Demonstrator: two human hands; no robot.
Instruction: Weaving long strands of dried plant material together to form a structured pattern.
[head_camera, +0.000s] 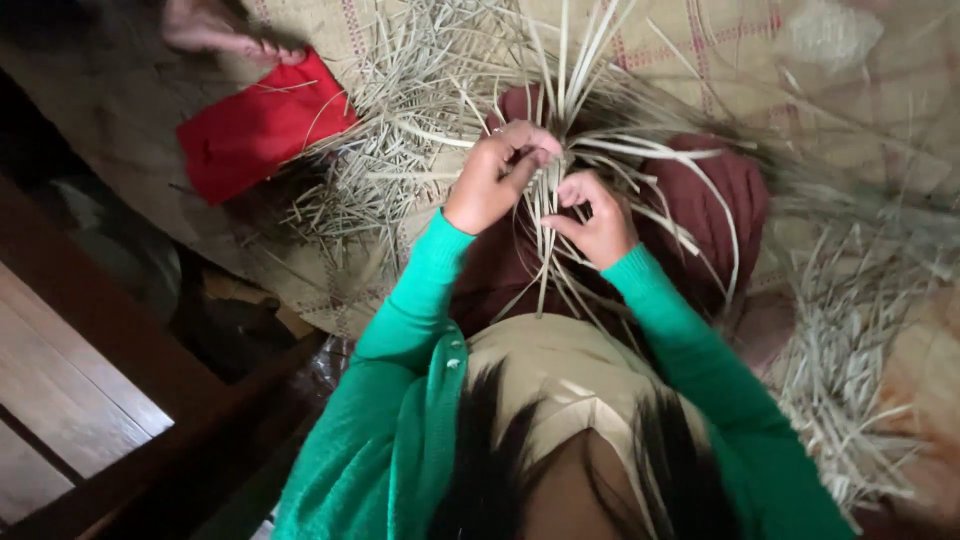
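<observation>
Both hands work a bundle of pale, flat reed strips held over the lap, in the middle of the scene. The strips are thin, stiff and ribbon-like, dry straw in colour. They fan out from the pinch point: most long ends point far and up, several arch over to the right, and a few trail near, toward the body. The bundle's long axis runs near to far.

The left hand is curled with its fingers pressed together on the strips at the gathering point. The right hand sits just beside it, to the right and slightly nearer, fingers bent and pinched closed on a few strips. Both sleeves are bright green knit.

Under the hands lies dark maroon cloth draped over the lap. Loose heaps of cut strips lie at the right and more at far left. A soft red cloth lies far left on a woven mat with faint red check lines. A bare foot of another person shows at the far left edge. Dark wooden boards fill the near left.
</observation>
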